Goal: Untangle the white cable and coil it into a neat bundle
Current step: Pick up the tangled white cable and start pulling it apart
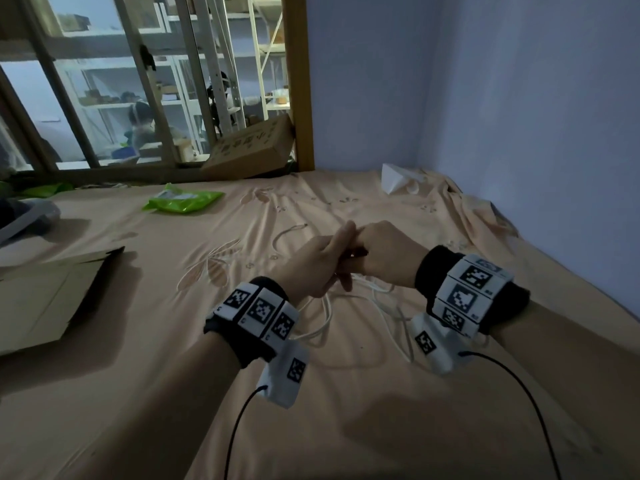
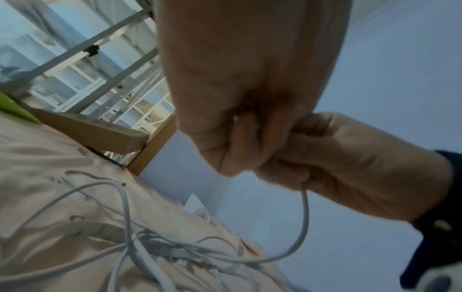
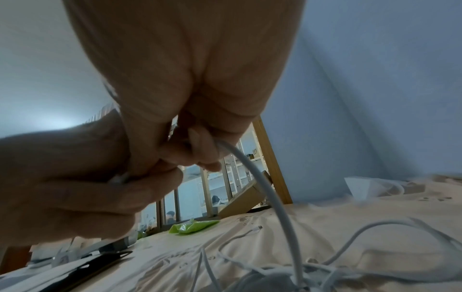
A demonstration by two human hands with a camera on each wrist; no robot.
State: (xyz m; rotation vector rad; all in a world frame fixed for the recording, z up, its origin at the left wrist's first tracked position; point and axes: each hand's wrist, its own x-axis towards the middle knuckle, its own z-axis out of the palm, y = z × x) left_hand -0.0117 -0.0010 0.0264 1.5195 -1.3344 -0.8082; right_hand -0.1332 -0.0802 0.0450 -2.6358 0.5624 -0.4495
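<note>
I've got both hands, left [image 1: 317,263] and right [image 1: 384,254], pinched tight on 1 strand of cable [image 1: 325,320], tangle on the near bed [image 1: 173,393]; yanking could cinch it.

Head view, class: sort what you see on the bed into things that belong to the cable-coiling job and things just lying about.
Belongs to the job:
- white cable, loose loops on the sheet
- left hand, gripping the cable
- right hand, gripping the cable

Just lying about:
- green packet
- flat cardboard
- cardboard box
- white paper
</note>
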